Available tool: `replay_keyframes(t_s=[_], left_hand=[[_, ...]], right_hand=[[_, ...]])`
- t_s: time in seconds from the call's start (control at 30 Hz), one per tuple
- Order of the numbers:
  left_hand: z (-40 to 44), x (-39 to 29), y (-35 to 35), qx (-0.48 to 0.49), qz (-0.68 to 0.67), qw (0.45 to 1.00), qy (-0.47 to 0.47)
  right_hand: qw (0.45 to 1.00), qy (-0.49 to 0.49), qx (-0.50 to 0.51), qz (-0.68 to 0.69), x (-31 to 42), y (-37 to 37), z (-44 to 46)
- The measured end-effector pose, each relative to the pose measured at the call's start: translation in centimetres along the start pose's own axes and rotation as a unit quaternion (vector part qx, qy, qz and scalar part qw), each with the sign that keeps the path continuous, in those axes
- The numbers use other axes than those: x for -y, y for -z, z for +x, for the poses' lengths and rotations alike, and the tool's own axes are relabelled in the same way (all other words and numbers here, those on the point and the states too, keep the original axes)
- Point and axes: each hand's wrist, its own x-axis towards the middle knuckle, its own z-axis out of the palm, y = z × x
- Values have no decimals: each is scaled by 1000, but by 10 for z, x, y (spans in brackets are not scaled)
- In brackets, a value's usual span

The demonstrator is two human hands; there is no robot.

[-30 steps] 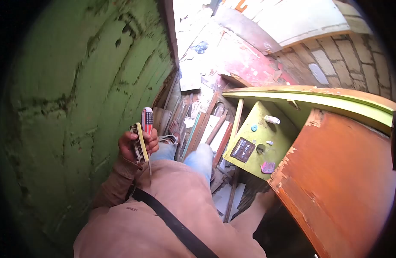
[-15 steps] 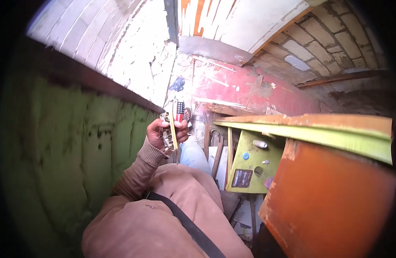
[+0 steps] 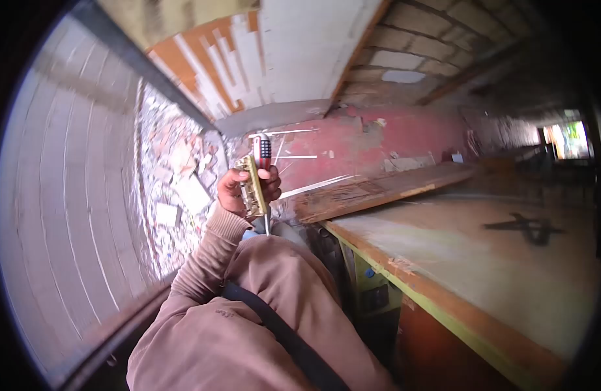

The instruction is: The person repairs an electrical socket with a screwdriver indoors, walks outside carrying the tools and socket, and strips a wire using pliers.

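Note:
My left hand (image 3: 248,190) is raised in front of my chest, its fingers wrapped round two things at once. One is a brass-coloured metal door lock (image 3: 253,188) with a long narrow face plate and small mechanism parts along its side. The other is a screwdriver (image 3: 264,151) with a red and black handle pointing up; its thin shaft shows below the hand, pointing down. The lock and screwdriver lie side by side. My right hand is out of the picture.
A worn wooden table (image 3: 444,228) with a black mark stands to my right, with a loose board (image 3: 385,192) on it. Rubble (image 3: 183,182) covers the ground at the left, beside a pale wall (image 3: 66,176). Beyond lies a red floor (image 3: 405,140) with white strips.
My view has turned: the green panel at the left is gone, and more rubble and the table's top show. My left hand still holds the door lock and screwdriver.

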Motion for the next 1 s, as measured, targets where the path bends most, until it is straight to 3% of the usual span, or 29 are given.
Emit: replay_keyframes(t_s=[0.23, 0.43, 0.53, 0.67, 0.7, 0.77, 0.87, 1.0], left_hand=[[139, -24, -11, 26, 73, 991, 105], [284, -29, 17, 47, 177, 949, 255], [349, -22, 38, 127, 166, 923, 323], [426, -3, 23, 106, 144, 901, 394], [442, 7, 18, 108, 140, 895, 409], [474, 32, 7, 125, 135, 877, 444], [539, 61, 0, 129, 111, 863, 475], [654, 129, -26, 116, 133, 849, 499]], right_hand=[[997, -66, -36, 35, 4, -56, 29], [991, -107, -63, 48, 21, -139, 83], [988, -96, -107, 46, 47, -157, 121], [968, -101, -228, 38, 159, -125, 153], [934, -28, -278, 221, 169, -124, 170], [855, 50, -328, 400, 194, -95, 192], [903, -2, -301, 308, 290, -1, 194], [871, 21, -338, 356, 336, 113, 263]])
